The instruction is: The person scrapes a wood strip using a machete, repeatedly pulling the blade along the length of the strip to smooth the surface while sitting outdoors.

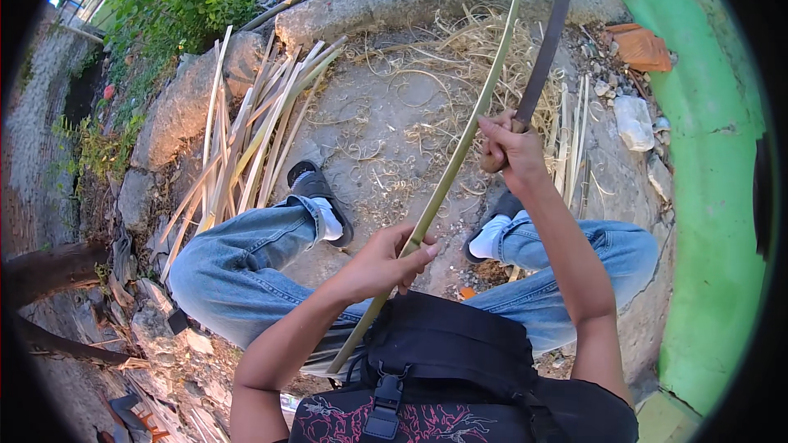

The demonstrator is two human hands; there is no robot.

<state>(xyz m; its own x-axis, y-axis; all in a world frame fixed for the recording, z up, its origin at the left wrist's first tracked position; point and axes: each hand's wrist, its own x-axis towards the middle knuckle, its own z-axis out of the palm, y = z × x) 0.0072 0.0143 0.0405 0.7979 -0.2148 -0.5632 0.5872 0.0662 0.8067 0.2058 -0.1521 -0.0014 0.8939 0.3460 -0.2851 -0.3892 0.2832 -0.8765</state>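
The strip (447,178) is long, thin and green. Left fingers (414,262) pinch it; right fingers (502,135) grip a knife (547,53).

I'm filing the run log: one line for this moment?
left hand: holds green strip; right hand: holds dark-bladed knife; nearby: curly shavings, pale strips

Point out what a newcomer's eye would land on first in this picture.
Probably the long green strip slanting up through the middle, gripped by the left hand, and the dark-bladed knife upright in the right hand just beside it. Next come the bright green wall along the right edge and the pile of pale strips on the ground at left.
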